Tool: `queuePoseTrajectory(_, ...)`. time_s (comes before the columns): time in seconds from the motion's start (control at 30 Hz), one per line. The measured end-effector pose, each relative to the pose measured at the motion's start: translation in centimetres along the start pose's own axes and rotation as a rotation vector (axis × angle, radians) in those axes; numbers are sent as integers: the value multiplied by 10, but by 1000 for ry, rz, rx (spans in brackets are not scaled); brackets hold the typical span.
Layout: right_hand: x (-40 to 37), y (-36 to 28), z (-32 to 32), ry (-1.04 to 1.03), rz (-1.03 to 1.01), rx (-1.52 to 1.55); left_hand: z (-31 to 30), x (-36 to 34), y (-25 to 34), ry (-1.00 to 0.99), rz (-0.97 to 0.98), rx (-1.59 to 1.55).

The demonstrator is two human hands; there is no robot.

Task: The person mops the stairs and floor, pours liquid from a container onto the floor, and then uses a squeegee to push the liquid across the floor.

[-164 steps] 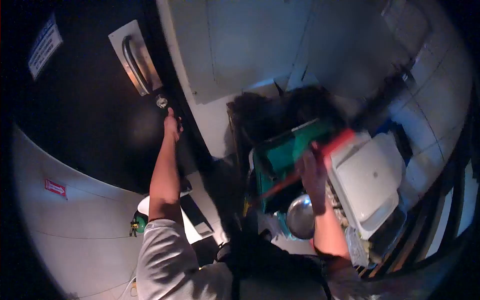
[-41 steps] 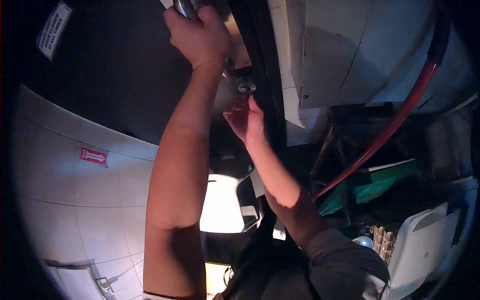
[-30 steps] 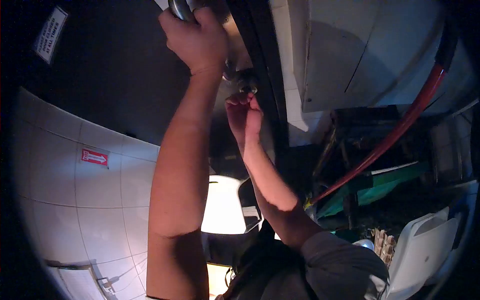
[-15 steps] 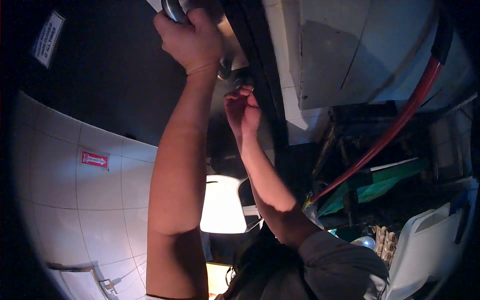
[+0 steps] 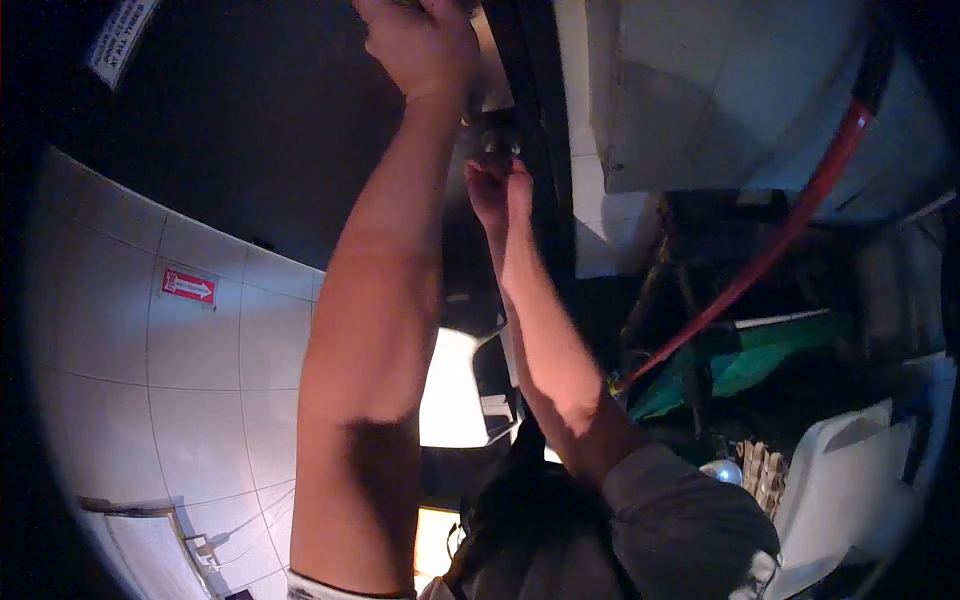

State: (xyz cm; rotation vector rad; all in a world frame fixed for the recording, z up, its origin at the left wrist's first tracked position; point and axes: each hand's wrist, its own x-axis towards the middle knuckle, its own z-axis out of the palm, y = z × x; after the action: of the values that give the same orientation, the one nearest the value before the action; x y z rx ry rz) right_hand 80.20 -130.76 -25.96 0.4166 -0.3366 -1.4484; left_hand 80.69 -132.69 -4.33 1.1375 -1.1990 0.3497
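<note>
Both hands up at the dark door (image 5: 250,130). Left hand (image 5: 420,45): grip closed tight at the frame's top edge, by its position on the pull handle; the bar is hidden in the fist and only the handle plate (image 5: 488,70) shows beside it. Right hand (image 5: 497,190): fingers bunched together, tips touching the lock cylinder (image 5: 497,142) just below the plate, near the door edge. Can't tell if a key sits between them. Judgement: the cylinder is small, rigid metal, fixed in the door, probably slick, so it needs a fingertip pinch and there's no room for a full palm. The door looks heavy and stiff, and the pull handle is the 1 sensible hold. Around: a white label (image 5: 120,30) on the door at upper left, a red arrow sign (image 5: 188,286) on the tiled wall (image 5: 120,400), and a red hose (image 5: 790,225) running diagonally on the right over a green sheet (image 5: 760,365) and a white plastic tub (image 5: 850,480).
</note>
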Motion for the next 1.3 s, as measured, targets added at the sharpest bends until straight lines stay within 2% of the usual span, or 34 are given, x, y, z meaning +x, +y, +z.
queuePoseTrajectory(0.1, -12, 1, 20, 393, -66, -602, -3, -1, -7, -63, 27, -239)
queuePoseTrajectory(0.13, -18, -3, 17, 403, -38, -643, -2, 5, 5, -78, -29, -225)
queuePoseTrajectory(0.2, -1, -25, -19, 5, 155, -511, -7, 2, 9, -112, -166, -170)
queuePoseTrajectory(0.23, -12, -18, 0, -169, 254, -431, 3, 6, 4, -33, -77, -166)
queuePoseTrajectory(0.27, -17, -9, 17, 363, 63, -748, 12, 5, -3, 33, 1, -145)
queuePoseTrajectory(0.3, -22, -13, 5, 346, 76, -719, 11, -2, -11, 92, 80, -113)
queuePoseTrajectory(0.37, -13, -20, 1, 234, 106, -664, 1, -3, 0, -13, 20, -203)
queuePoseTrajectory(0.4, -10, -19, -3, 243, 96, -622, -6, -3, 8, -67, -2, -253)
queuePoseTrajectory(0.5, -21, -6, 2, 263, -3, -520, -11, 0, 14, -11, 36, -43)
queuePoseTrajectory(0.53, -23, -4, 1, 54, -1, -553, -19, 2, 16, -66, -25, -166)
queuePoseTrajectory(0.63, -53, 4, -2, 318, -30, -648, -38, -5, 20, -68, 19, -558)
queuePoseTrajectory(0.77, -78, -5, -37, -19, 58, -486, -62, -18, 15, -100, 55, -396)
queuePoseTrajectory(0.9, -94, 5, -2, 348, 9, -659, -73, -19, 33, -85, 57, -368)
queuePoseTrajectory(1.03, -119, -1, -27, 31, 184, -557, -112, -20, 44, -77, -16, -292)
queuePoseTrajectory(1.07, -133, 6, -27, 226, 138, -668, -128, -20, 41, -120, -3, -225)
queuePoseTrajectory(1.17, -180, 6, -25, 209, 225, -657, -152, -30, 32, -135, -4, -255)
queuePoseTrajectory(1.23, -218, 4, -31, 287, 319, -756, -178, -34, 35, -156, 11, -220)
queuePoseTrajectory(1.3, -264, 0, -43, 348, 469, -730, -209, -42, 55, -201, -214, -412)
